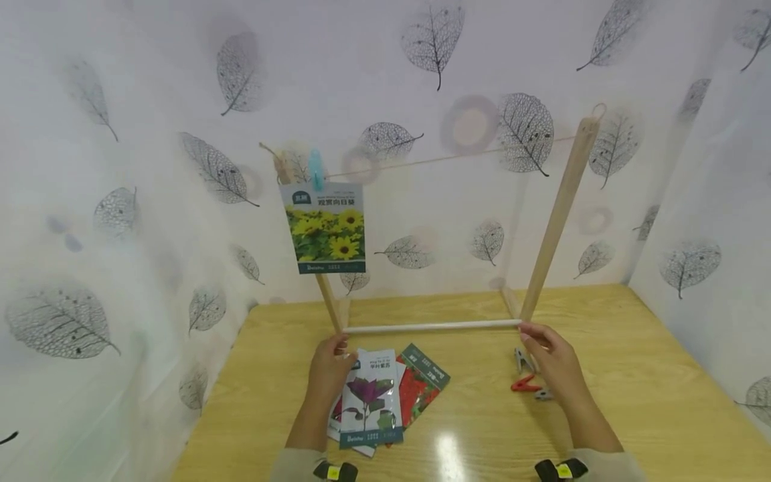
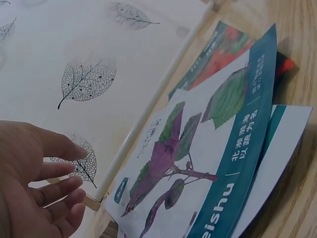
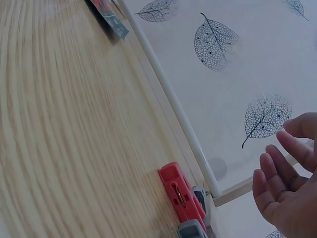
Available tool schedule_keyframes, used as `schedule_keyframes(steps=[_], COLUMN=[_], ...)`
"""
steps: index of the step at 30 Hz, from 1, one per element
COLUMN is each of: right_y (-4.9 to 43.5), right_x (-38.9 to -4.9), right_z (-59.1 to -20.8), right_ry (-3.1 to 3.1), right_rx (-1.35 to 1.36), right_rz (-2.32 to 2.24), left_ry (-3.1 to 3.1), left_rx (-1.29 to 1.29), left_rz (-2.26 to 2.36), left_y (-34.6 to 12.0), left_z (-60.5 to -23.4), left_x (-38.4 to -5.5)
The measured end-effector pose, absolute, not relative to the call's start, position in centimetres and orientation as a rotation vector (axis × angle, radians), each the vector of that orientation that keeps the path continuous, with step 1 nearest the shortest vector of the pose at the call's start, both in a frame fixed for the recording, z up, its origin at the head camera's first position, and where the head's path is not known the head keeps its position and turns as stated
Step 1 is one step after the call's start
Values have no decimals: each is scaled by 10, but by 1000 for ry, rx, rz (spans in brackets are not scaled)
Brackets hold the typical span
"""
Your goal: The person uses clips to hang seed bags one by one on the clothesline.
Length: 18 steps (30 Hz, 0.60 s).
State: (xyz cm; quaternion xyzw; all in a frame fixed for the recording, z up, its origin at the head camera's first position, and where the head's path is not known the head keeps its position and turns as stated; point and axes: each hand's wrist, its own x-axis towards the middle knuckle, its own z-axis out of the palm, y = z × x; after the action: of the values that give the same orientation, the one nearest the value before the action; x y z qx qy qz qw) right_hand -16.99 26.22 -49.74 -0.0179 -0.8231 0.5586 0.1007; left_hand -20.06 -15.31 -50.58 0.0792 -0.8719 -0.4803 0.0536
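Observation:
A wooden frame has a left post [image 1: 328,301], a right post [image 1: 559,221], a white rod [image 1: 434,327] low between them and a string [image 1: 446,158] high across. My left hand [image 1: 330,368] has its fingertips right at the left post's foot; in the left wrist view its fingers are loosely bent. My right hand [image 1: 555,365] is at the right post's foot, fingers spread and relaxed in the right wrist view, the wood passing behind them. A light-blue clothespin [image 1: 316,169] holds a sunflower seed packet [image 1: 325,227] on the string's left end.
Beside my left hand lie a purple-plant seed packet [image 1: 370,402] and a red-flower packet [image 1: 421,385], overlapping. Near my right hand are a red clothespin [image 1: 525,384] and grey clothespins [image 1: 521,360]. Leaf-patterned cloth [image 1: 421,221] surrounds the wooden table [image 1: 476,375].

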Motion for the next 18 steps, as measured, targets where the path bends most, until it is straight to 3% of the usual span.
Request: schedule_keyframes(steps=[18], right_y=[277], right_x=[-171], right_z=[-501], right_ry=[-2728], right_rx=[66], right_rz=[1272], left_ry=[-2826], left_rx=[133], left_rz=[-1110], left_y=[-157], left_z=[-510], left_x=[-196])
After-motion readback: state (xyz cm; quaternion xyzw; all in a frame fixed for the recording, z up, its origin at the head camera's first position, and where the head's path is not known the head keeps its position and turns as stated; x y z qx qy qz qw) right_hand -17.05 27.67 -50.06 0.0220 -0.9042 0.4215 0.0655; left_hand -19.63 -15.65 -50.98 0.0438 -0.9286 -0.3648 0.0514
